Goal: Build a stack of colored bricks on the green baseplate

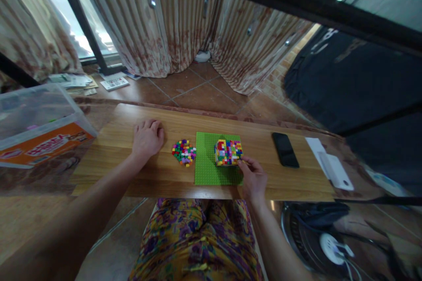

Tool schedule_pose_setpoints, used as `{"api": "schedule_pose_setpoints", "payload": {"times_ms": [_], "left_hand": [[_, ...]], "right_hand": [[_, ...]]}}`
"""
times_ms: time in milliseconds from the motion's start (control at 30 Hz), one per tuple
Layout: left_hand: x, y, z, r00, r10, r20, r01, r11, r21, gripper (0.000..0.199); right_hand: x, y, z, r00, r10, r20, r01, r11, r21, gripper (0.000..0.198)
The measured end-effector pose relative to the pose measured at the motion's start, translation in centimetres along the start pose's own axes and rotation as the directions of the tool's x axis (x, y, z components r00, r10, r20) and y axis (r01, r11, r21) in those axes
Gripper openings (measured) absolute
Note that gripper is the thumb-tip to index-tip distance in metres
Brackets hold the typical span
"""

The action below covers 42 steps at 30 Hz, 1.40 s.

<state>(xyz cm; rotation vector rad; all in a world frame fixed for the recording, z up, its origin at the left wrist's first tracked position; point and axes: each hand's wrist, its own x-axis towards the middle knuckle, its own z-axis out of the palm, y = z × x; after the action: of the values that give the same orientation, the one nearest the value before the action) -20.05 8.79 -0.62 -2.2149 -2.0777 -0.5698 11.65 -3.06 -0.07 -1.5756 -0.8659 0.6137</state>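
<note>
My left hand point(148, 138) rests palm down on the wooden board, its fingers lying on the surface and slightly bent, with nothing in it. To its right lies a loose pile of small coloured toy bricks point(184, 153). Beyond the pile is a green studded baseplate point(205, 171), which bears a block-shaped build of many-coloured toy bricks point(228, 151). My right hand point(254, 180) is at the near right corner of this build, thumb and forefinger pinched together against it. Whatever sits between those fingertips is too small to make out.
A black phone point(285, 149) lies right of the baseplate on the wooden table point(165, 118). Farther right are white flat items point(336, 171). At left stands a clear plastic bin point(39, 101) with an orange label. Curtains point(178, 17) hang behind; a power strip point(331, 248) sits lower right.
</note>
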Motion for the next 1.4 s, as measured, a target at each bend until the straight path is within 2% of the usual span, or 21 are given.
{"api": "schedule_pose_setpoints", "payload": {"times_ms": [100, 367, 567, 733, 900, 1067, 1400], "left_hand": [[0.0, 0.0, 0.0, 1.0, 0.004, -0.008, -0.004, 1.0, 0.0, 0.038], [0.0, 0.0, 0.0, 1.0, -0.002, -0.001, 0.002, 1.0, -0.002, 0.039], [-0.1, -0.1, 0.1, 1.0, -0.001, 0.0, 0.001, 1.0, -0.001, 0.038], [-0.1, 0.0, -0.1, 1.0, 0.009, -0.016, -0.009, 1.0, 0.008, 0.036], [-0.1, -0.2, 0.2, 0.999, 0.02, -0.027, -0.019, 1.0, 0.023, 0.037], [-0.2, -0.1, 0.1, 1.0, 0.009, -0.024, -0.008, 1.0, 0.015, 0.036], [-0.1, -0.2, 0.1, 1.0, 0.011, -0.02, -0.011, 1.0, 0.01, 0.034]], "right_hand": [[-0.1, -0.2, 0.3, 0.982, 0.186, -0.003, -0.182, 0.965, 0.187, 0.03], [0.3, -0.9, 0.5, 0.959, 0.282, 0.031, -0.278, 0.914, 0.296, 0.027], [0.7, -0.7, 0.7, 0.979, 0.197, 0.044, -0.202, 0.951, 0.233, 0.027], [2.9, -0.5, 0.0, 0.98, 0.186, 0.064, -0.196, 0.952, 0.236, 0.038], [6.7, -0.4, -1.1, 0.96, 0.234, 0.156, -0.256, 0.956, 0.143, 0.041], [9.6, -0.4, -1.4, 0.937, 0.268, 0.223, -0.275, 0.962, 0.001, 0.035], [10.2, 0.2, -1.5, 0.902, 0.22, 0.372, -0.242, 0.97, 0.014, 0.042]]}}
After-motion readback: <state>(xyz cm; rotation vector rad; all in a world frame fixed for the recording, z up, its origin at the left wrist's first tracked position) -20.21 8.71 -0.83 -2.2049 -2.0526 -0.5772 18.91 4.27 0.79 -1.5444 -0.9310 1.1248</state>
